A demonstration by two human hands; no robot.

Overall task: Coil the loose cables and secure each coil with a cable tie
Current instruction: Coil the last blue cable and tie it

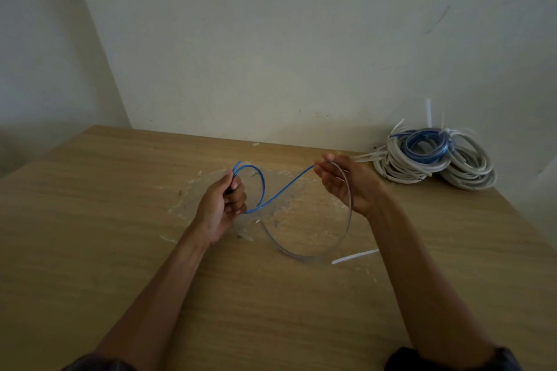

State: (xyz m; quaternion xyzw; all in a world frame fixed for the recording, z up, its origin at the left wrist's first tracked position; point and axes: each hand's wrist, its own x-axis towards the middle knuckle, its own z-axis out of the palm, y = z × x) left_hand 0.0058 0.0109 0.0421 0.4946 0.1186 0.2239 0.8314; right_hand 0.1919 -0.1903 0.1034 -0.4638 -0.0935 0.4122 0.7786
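Here, cable point(289, 184): blue, strung between both hands above table point(120, 220) centre.
Left hand point(221, 205): grips its loops.
Right hand point(346, 184): fingers nearly straight under cable; pinch unclear.
Tie point(354, 256): 5 o'clock.
Coils point(434, 156): 2 o'clock.

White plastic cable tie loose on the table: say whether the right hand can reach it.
Probably yes: the white plastic cable tie lies uncovered on the wooden table close to the right hand, though that hand carries the thin blue cable.
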